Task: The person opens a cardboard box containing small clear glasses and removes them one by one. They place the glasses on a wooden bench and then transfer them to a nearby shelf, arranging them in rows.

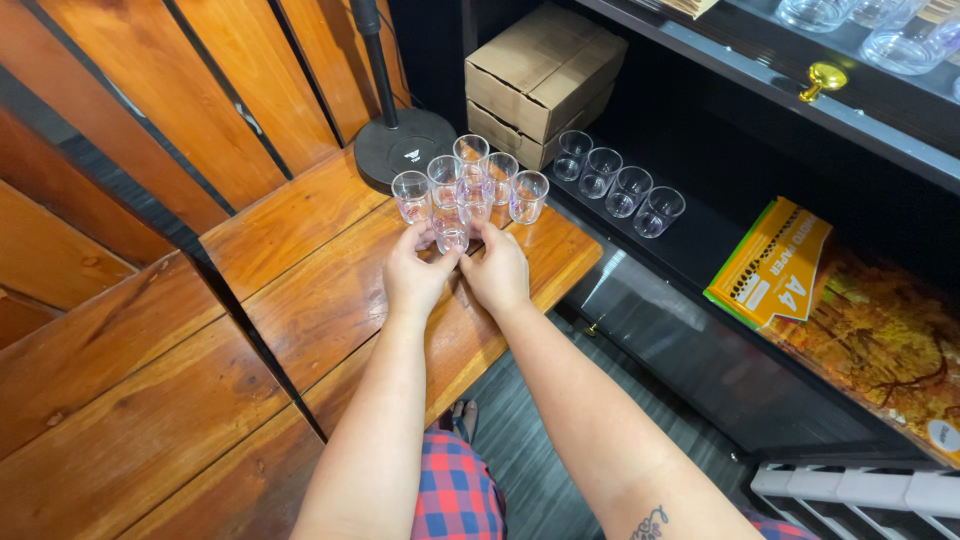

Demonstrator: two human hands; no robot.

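Standing upright on the reddish-brown wooden plank table [330,290] is a small clear plastic tumbler [452,232], a plain, slightly tapering cylinder with an open mouth and a faint pink tint near its base. Its long axis runs vertical, mouth up, base on the wood. It is the front one of a tight cluster of clear plastic tumblers [470,180]; the others stand just behind it, some touching one another, all upright.

Both hands close around this front tumbler from the near side. The left hand [418,275] has its thumb and fingers curled against the tumbler's left wall, and the right hand [497,272] presses its fingertips against the right wall. The fingers are drawn in close rather than spread, pinching the tumbler between the two hands. Whether either hand also touches the neighbouring tumblers cannot be told.

Behind the cluster sits a round black metal stand base [405,145] with a thin black pole rising from it. To the right of the cluster, on a dark shelf [700,240], a row of four more clear tumblers [615,185] stands beside two stacked brown cardboard boxes [540,80]. Farther right on that shelf lies an orange paper ream package [770,265].
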